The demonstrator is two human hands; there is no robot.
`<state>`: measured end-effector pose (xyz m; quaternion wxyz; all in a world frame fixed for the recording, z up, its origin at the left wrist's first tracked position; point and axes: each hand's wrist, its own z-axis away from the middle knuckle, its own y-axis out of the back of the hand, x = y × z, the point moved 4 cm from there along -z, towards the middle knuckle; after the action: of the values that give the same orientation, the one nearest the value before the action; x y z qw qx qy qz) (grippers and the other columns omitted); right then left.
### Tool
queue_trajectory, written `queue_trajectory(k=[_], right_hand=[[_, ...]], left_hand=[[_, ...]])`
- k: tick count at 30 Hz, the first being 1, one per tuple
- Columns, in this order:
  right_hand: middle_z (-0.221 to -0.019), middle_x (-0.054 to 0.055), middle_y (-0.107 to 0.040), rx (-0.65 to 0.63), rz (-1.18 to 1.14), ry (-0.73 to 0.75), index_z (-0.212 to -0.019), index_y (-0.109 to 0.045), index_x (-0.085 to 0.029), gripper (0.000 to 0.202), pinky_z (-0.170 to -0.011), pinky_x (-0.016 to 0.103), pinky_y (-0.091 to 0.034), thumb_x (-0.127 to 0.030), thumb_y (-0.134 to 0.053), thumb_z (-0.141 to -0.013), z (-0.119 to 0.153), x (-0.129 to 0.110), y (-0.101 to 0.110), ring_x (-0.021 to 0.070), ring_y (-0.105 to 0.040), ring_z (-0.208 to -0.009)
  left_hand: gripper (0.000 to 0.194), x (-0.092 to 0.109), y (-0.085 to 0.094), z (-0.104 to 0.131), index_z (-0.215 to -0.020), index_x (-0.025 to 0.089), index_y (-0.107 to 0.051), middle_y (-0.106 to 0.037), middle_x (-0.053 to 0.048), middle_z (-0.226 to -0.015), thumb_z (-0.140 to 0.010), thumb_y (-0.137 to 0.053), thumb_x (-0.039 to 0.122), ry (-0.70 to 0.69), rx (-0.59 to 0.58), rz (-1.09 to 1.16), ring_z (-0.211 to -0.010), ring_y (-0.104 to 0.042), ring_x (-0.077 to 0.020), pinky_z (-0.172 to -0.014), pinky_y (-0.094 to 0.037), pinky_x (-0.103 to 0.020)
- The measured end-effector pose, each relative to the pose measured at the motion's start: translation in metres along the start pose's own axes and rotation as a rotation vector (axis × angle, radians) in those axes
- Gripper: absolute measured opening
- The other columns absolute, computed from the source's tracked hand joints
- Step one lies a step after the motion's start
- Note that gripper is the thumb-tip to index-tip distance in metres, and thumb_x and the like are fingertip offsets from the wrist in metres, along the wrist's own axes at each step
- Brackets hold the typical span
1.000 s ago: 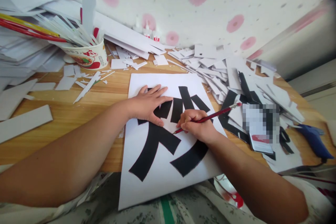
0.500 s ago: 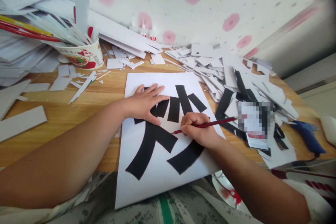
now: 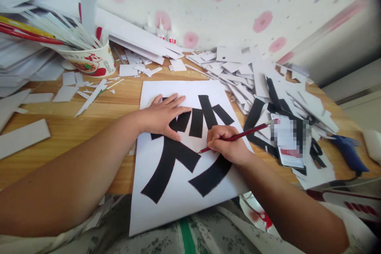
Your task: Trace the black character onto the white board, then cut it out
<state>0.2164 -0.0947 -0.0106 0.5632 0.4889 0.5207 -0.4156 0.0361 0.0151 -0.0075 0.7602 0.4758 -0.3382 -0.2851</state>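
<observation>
A large white board (image 3: 157, 222) lies in front of me, its near edge jutting past the table edge. Black cut-out strokes (image 3: 162, 170) shaped like part of a written character rest on it. My left hand (image 3: 163, 117) is spread flat over the upper left strokes, fingers apart, pressing on them and hiding part of them. A dark red pencil (image 3: 250, 131) is pinched in my right hand (image 3: 224, 143). The pencil's tip meets the board beside the right end of a black stroke. My right hand covers part of the lower right stroke (image 3: 210, 176).
White board offcuts (image 3: 235, 67) pile up at the back right. A phone (image 3: 287, 139) lies on black scraps, with a blue glue gun (image 3: 349, 152) farther right. At left stand a paper cup (image 3: 95, 61) of sticks and stacked white sheets (image 3: 18, 55). Small bottles (image 3: 160, 33) stand at the back.
The pencil tip and my right hand have shifted slightly to the right along the stroke's edge. My left hand stays spread in the same place on the strokes.
</observation>
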Motion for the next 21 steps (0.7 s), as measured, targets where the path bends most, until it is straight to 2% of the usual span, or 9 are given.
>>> queue_trajectory(k=[8, 21], right_hand=[[-0.050, -0.003, -0.051, -0.025, -0.036, -0.021, -0.048, -0.046, -0.021, 0.021, -0.046, 0.025, -0.033, -0.012, -0.057, -0.063, -0.0006, 0.0037, 0.0013, 0.0114, -0.046, -0.049], [-0.043, -0.005, -0.047, -0.043, -0.132, -0.051, -0.045, -0.046, -0.022, 0.022, -0.052, 0.027, -0.044, -0.012, -0.059, -0.060, -0.0022, 0.0030, 0.0016, 0.0119, -0.046, -0.047]], left_hand=[[0.104, -0.0016, -0.0019, -0.0015, -0.152, 0.032, -0.022, 0.003, -0.009, -0.164, -0.068, -0.066, 0.073, -0.006, 0.013, -0.011, -0.149, 0.007, -0.0360, -0.114, 0.001, -0.063], [0.101, 0.0002, -0.0002, 0.0001, -0.152, 0.032, -0.023, 0.002, -0.010, -0.164, -0.069, -0.066, 0.070, -0.002, 0.012, -0.015, -0.149, 0.006, -0.0353, -0.114, 0.000, -0.063]])
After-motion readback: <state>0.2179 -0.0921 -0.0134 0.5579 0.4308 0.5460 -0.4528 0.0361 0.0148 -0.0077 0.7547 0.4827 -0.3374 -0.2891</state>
